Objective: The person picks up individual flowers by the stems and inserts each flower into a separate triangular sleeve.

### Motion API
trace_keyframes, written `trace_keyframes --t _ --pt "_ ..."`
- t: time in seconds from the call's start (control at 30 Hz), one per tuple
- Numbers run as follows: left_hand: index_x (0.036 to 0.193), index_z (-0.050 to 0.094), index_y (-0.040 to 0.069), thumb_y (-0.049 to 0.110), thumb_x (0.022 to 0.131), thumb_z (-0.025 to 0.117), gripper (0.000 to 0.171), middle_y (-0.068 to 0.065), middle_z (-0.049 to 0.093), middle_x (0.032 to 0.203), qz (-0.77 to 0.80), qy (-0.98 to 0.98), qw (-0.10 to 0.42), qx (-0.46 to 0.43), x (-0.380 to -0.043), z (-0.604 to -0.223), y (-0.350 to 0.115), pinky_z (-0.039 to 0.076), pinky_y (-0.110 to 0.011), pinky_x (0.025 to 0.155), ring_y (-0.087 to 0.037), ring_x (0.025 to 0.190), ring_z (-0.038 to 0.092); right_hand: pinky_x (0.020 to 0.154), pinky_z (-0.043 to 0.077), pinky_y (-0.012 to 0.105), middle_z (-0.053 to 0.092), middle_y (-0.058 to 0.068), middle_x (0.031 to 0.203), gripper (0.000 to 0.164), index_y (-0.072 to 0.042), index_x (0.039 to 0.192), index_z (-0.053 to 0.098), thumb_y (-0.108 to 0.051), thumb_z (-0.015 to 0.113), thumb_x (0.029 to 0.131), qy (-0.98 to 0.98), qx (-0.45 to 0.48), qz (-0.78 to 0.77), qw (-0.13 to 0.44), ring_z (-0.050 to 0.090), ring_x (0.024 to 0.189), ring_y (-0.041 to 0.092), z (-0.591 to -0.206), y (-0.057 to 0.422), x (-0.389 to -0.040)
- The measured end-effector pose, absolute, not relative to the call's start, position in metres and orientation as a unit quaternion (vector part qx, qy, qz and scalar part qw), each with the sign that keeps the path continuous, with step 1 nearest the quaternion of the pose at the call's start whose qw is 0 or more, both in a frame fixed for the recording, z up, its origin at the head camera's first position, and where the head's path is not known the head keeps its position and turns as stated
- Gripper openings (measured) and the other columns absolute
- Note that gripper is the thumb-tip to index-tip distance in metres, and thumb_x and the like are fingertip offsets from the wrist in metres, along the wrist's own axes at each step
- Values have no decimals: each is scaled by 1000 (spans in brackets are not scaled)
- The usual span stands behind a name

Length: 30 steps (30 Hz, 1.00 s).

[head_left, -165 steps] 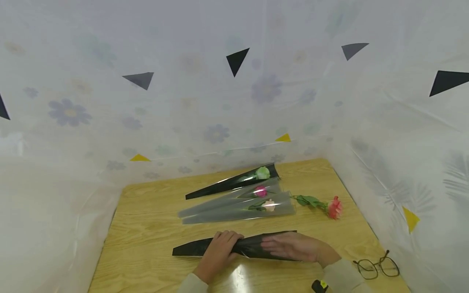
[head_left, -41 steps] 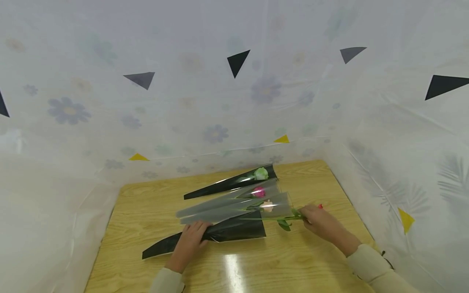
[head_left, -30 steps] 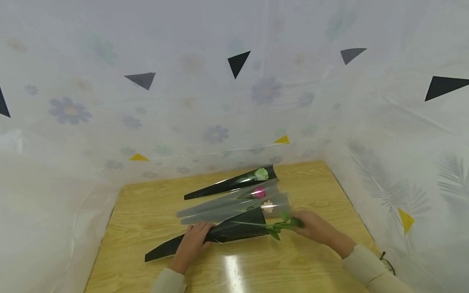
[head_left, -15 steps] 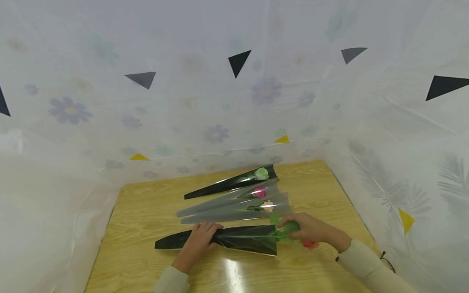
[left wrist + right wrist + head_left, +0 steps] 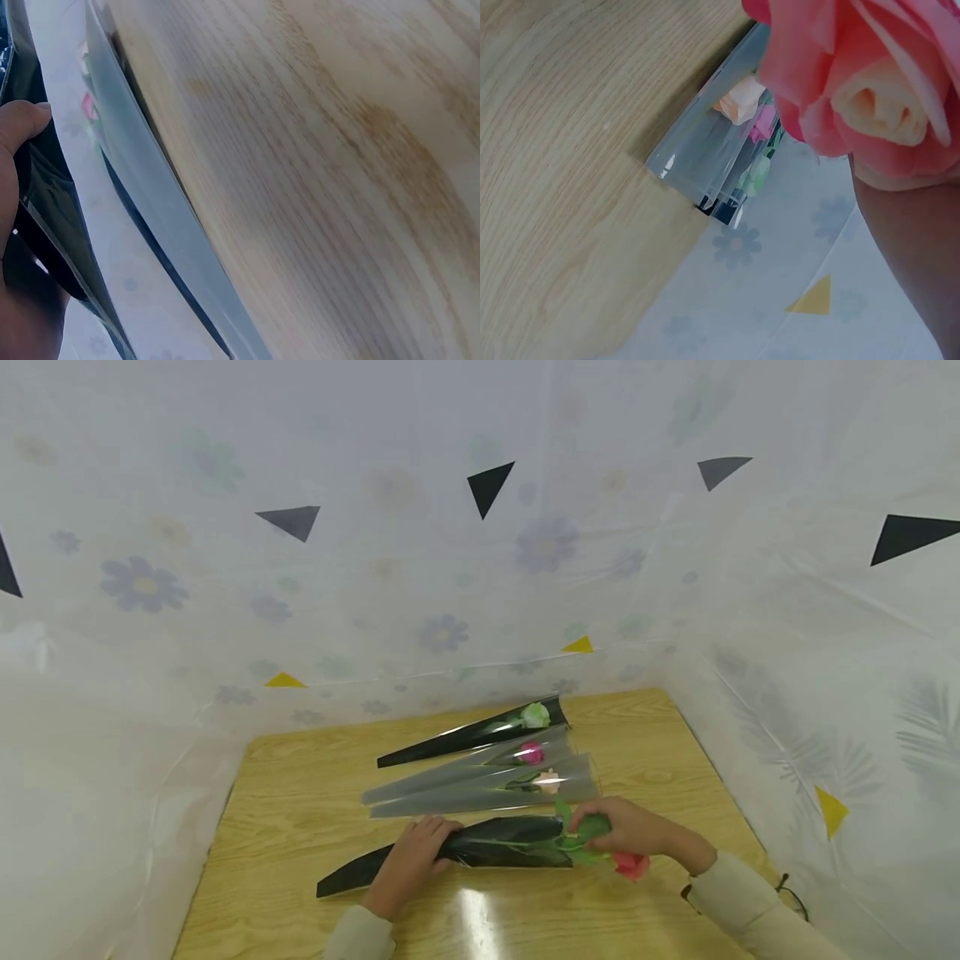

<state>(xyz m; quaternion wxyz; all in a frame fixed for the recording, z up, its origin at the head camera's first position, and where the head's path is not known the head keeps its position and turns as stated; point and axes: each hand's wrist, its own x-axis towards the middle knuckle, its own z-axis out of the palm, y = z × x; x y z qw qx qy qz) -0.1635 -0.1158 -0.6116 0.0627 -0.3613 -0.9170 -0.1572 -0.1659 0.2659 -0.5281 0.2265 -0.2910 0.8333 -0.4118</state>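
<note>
My left hand [image 5: 415, 862] grips the narrow middle of a black flower wrapping sleeve [image 5: 517, 832]; in the left wrist view its thumb lies on the black film [image 5: 52, 180]. At the sleeve's wide mouth, my right hand [image 5: 630, 828] pinches the leafy stem of a coral-pink rose [image 5: 632, 866]. The stem runs into the sleeve, seen through its clear side, while the bloom and some leaves stay outside the mouth. In the right wrist view the rose bloom [image 5: 885, 105] looms large with a cream centre. It hides the right fingers there.
Behind lie three wrapped flowers: a pale green one in a black sleeve [image 5: 442, 746], a magenta one [image 5: 531, 753] and a peach one [image 5: 550, 782] in greyish clear sleeves. Eyeglasses [image 5: 793, 895] sit partly hidden by my right cuff. White printed sheeting [image 5: 442, 593] surrounds the wooden table [image 5: 285, 802].
The rose, earlier lying on the table at right, is now in my right hand, its stem inside the sleeve. Just lately the sleeve's narrow tip has swung nearer me.
</note>
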Motion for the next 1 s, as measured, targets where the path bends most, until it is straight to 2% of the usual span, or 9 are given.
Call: trace_keyframes --t 0.3,0.5,0.53,0.6,0.67,0.77,0.9,1.0 --pt "128 51 16 24 75 78 60 5 56 116 -178 -918 37 -351 -160 -609 -116 44 -42 85 -15 105 52 66 48 27 62 0 106 22 -19 106 64 -19 68 84 825 -292 -427 229 53 77 7 -524 269 -166" --pt "129 50 17 24 77 76 59 5 56 116 -187 -913 30 -360 -157 -605 -107 44 -40 85 -14 102 53 75 46 27 62 -3 113 29 -20 112 64 -20 69 84 825 -296 -428 219 54 89 9 -526 262 -165" --pt "129 50 17 24 77 76 58 5 56 116 -186 -914 31 -361 -157 -605 -106 44 -39 86 -14 102 53 74 46 26 62 -3 113 30 -20 113 64 -20 69 84 826 -295 -429 219 54 87 8 -526 262 -165" --pt "128 50 18 24 78 75 57 6 56 115 -185 -913 32 -362 -157 -605 -105 43 -38 86 -14 102 53 66 47 23 63 -1 109 32 -19 115 64 -20 69 83 829 -290 -427 216 52 73 3 -527 261 -165" --pt "128 50 17 24 78 75 57 5 57 115 -189 -911 32 -365 -157 -605 -103 44 -38 86 -14 101 53 55 44 21 63 1 104 34 -18 116 64 -19 70 83 830 -279 -431 219 44 58 0 -526 260 -165" --pt "127 51 16 24 78 75 55 5 57 113 -197 -908 27 -369 -155 -606 -101 44 -37 86 -14 100 54 43 37 19 62 7 108 37 -16 119 63 -18 70 82 827 -261 -445 222 29 44 -1 -527 258 -165" --pt "127 51 16 25 80 73 53 5 57 112 -202 -905 18 -374 -154 -607 -98 44 -35 87 -12 100 54 45 38 21 57 10 124 39 -19 119 63 -17 72 81 826 -236 -464 216 27 43 1 -531 255 -165" --pt "127 52 17 23 81 72 50 6 58 112 -221 -903 16 -369 -154 -607 -97 44 -34 87 -11 100 53 51 43 22 58 10 120 39 -17 119 63 -14 71 81 825 -234 -475 198 36 47 0 -534 253 -164"
